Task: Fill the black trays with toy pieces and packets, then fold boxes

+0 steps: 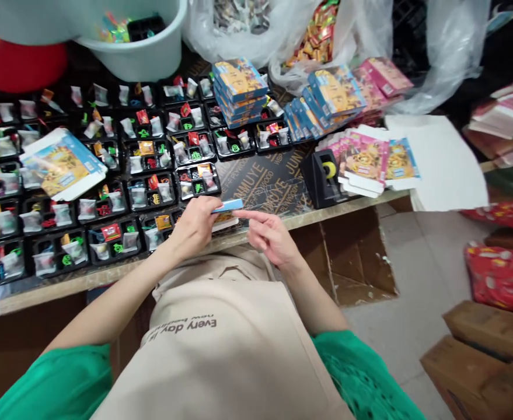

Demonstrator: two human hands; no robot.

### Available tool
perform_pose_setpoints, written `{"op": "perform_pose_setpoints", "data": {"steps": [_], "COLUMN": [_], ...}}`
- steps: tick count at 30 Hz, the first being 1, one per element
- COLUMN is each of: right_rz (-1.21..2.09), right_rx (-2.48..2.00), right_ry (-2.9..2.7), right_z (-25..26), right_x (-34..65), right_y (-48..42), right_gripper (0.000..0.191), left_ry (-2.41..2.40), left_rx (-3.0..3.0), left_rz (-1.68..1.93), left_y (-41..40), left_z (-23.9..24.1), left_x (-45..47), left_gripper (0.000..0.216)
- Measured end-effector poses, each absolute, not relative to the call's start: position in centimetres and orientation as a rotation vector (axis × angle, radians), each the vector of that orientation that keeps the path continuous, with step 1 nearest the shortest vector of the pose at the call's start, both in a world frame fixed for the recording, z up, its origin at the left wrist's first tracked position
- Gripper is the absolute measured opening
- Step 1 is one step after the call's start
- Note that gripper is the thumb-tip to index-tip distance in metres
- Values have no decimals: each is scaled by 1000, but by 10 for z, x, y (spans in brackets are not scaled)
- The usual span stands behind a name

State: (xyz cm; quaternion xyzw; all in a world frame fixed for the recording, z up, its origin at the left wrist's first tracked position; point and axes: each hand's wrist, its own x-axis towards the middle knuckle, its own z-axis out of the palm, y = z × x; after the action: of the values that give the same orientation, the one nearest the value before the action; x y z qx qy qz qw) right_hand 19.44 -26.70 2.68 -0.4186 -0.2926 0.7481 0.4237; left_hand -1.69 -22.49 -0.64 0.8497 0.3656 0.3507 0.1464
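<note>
At the table's near edge, my left hand (197, 221) is closed around a small printed carton (230, 205), with its narrow blue side facing up. Part of the carton is hidden by my fingers. From the other side, my right hand (271, 238) reaches its stretched index finger to the carton's right end; its other fingers are loosely curled, and I see nothing held in them. Black compartment trays (197, 181) filled with small wrapped pieces lie just beyond and left of my hands. Flat blue-and-yellow cartons (63, 163) rest on top of some trays.
Stacked blue boxes (240, 79) and leaning blue boxes (335, 93) stand farther back. To the right are a black tape dispenser (325, 178), pink cartons (363, 160) and white sheets (440, 160). Tubs (138, 58) and plastic bags (256, 44) line the back; brown cardboard boxes (479, 373) sit on the floor.
</note>
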Motion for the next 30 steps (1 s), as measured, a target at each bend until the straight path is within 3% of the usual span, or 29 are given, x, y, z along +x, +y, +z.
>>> {"op": "perform_pose_setpoints", "data": {"steps": [8, 12, 14, 19, 21, 25, 30], "right_rz": [2054, 1975, 1772, 892, 777, 725, 301], "right_rx": [-926, -994, -1148, -1509, -1534, -1523, -1264], "right_ry": [-584, -727, -962, -1427, -1495, -1600, -1931], "right_z": [15, 12, 11, -1, -9, -25, -26], "right_x": [177, 177, 177, 191, 199, 213, 224], "right_y": [-253, -256, -258, -262, -262, -266, -274], "right_gripper": [32, 31, 32, 31, 43, 21, 35], "left_ry": [1010, 1087, 1135, 1211, 1188, 972, 981], "left_rx": [2506, 2464, 2414, 2060, 1860, 1736, 1837], "left_rz": [884, 1014, 1093, 1227, 1275, 1076, 686], "left_y": [-225, -225, -224, -218, -215, -209, -220], "left_z": [2, 1, -1, 7, 14, 22, 12], "left_x": [-18, -8, -3, -6, -15, -31, -7], "left_gripper": [37, 24, 19, 15, 23, 32, 53]}}
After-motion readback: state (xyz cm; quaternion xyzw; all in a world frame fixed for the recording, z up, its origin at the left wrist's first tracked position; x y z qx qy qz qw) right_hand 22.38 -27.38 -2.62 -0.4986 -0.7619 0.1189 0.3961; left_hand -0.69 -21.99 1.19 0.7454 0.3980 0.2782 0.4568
